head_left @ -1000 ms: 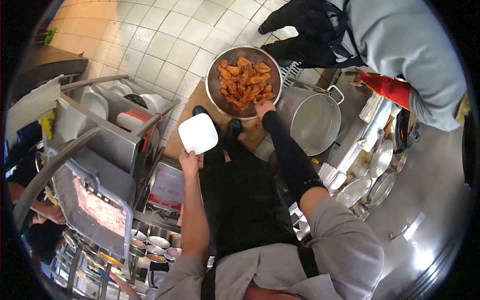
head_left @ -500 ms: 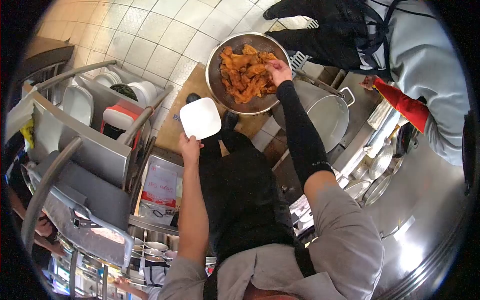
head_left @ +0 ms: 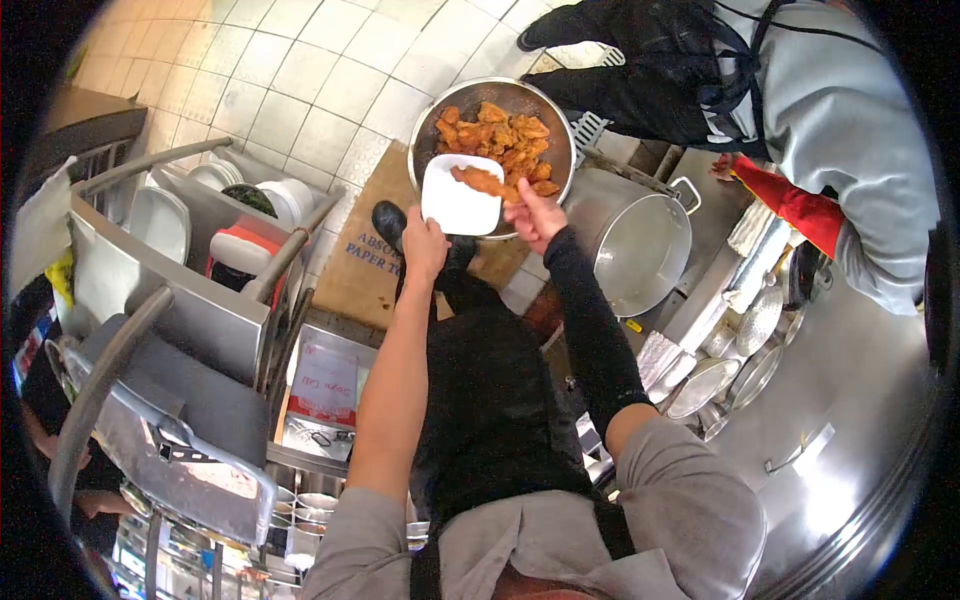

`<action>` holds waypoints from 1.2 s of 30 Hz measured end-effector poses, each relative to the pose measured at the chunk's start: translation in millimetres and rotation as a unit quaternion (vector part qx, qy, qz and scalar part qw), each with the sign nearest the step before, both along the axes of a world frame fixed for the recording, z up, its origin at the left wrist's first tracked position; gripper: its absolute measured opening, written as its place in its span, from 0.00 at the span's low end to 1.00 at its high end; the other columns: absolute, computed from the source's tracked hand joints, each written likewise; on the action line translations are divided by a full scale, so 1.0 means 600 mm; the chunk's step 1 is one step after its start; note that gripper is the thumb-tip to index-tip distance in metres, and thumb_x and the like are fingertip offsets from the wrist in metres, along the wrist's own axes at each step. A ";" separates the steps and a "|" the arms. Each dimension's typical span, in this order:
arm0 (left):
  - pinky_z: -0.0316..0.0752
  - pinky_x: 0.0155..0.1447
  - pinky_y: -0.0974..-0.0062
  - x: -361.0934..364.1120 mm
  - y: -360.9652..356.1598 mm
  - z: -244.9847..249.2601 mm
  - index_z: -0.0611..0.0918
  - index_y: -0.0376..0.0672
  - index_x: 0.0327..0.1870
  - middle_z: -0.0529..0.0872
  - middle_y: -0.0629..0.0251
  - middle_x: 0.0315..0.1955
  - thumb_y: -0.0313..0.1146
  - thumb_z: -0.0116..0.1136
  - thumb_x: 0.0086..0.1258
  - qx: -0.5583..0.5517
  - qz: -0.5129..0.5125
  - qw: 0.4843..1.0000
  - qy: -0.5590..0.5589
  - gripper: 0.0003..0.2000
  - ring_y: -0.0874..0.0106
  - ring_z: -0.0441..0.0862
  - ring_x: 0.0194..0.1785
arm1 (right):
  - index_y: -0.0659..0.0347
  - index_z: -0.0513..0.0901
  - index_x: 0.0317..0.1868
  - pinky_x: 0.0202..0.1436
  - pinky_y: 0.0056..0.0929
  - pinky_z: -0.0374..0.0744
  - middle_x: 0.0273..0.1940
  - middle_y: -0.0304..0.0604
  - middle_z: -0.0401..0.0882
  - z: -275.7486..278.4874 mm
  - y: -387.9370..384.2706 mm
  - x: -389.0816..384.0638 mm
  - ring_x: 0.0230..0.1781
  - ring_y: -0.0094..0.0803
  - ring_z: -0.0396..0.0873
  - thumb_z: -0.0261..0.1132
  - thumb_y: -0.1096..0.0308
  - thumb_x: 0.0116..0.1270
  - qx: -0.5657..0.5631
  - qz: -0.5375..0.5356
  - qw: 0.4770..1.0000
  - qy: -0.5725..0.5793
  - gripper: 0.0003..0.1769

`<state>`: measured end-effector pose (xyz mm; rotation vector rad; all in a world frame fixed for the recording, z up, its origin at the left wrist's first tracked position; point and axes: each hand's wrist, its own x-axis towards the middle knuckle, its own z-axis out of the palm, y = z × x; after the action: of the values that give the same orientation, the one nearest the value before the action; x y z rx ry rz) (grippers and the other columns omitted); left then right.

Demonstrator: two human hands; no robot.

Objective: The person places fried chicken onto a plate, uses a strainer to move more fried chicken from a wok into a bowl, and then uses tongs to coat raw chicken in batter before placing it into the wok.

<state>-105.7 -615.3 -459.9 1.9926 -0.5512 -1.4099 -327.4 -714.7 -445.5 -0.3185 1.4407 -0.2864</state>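
Observation:
My left hand (head_left: 425, 248) is closed on the near edge of a small white square plate (head_left: 460, 214). The plate overlaps the near left side of a large metal bowl (head_left: 567, 130), which holds a heap of orange-brown fried chicken pieces (head_left: 518, 138). Pinched in the fingers of my right hand (head_left: 538, 216) is one long fried chicken piece (head_left: 483, 182), its far end over the plate. A black sleeve covers my right forearm.
To the right stands a big metal pot (head_left: 645, 240), with a co-worker in a grey top (head_left: 840, 110) beyond it. A metal cart (head_left: 215, 285) at left holds white dishes (head_left: 290, 197). Flattened cardboard (head_left: 355, 275) lies on the tiled floor.
My left hand has brought the plate right and up over the bowl's near side. My right hand has come out of the heap with a fried chicken piece, now at the plate.

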 end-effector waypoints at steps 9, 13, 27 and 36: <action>0.84 0.31 0.72 0.043 0.053 -0.040 0.73 0.28 0.63 0.85 0.51 0.45 0.24 0.43 0.79 -0.053 0.066 0.996 0.036 0.16 0.69 0.85 0.32 | 0.65 0.84 0.51 0.16 0.27 0.70 0.31 0.42 0.86 -0.104 -0.049 -0.104 0.17 0.24 0.75 0.67 0.53 0.76 -0.156 0.092 0.961 0.210 0.20; 0.83 0.30 0.74 0.084 0.119 -0.096 0.73 0.29 0.63 0.85 0.54 0.44 0.25 0.43 0.80 -0.040 0.117 0.992 0.014 0.16 0.72 0.83 0.30 | 0.68 0.76 0.70 0.29 0.38 0.81 0.47 0.50 0.88 -0.273 -0.115 -0.133 0.25 0.35 0.83 0.66 0.65 0.71 -0.220 0.186 0.884 0.369 0.29; 0.81 0.29 0.77 0.090 0.160 -0.125 0.71 0.30 0.65 0.84 0.56 0.43 0.26 0.44 0.79 0.011 0.117 0.993 0.013 0.17 0.75 0.81 0.30 | 0.60 0.88 0.53 0.58 0.45 0.83 0.47 0.53 0.90 -0.258 -0.184 -0.056 0.50 0.53 0.87 0.60 0.65 0.67 -0.332 0.240 0.771 0.487 0.18; 0.81 0.28 0.76 0.084 0.147 -0.113 0.71 0.27 0.64 0.84 0.54 0.43 0.26 0.46 0.79 0.000 0.123 0.992 0.024 0.17 0.73 0.82 0.31 | 0.68 0.87 0.45 0.34 0.36 0.82 0.35 0.51 0.90 -0.276 -0.230 -0.124 0.30 0.34 0.85 0.57 0.79 0.64 -0.207 0.082 0.968 0.116 0.14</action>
<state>-55.5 -527.2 -527.9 1.9463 -0.2722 -1.3011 -402.1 -852.8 -611.0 -0.8310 1.5676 -0.4265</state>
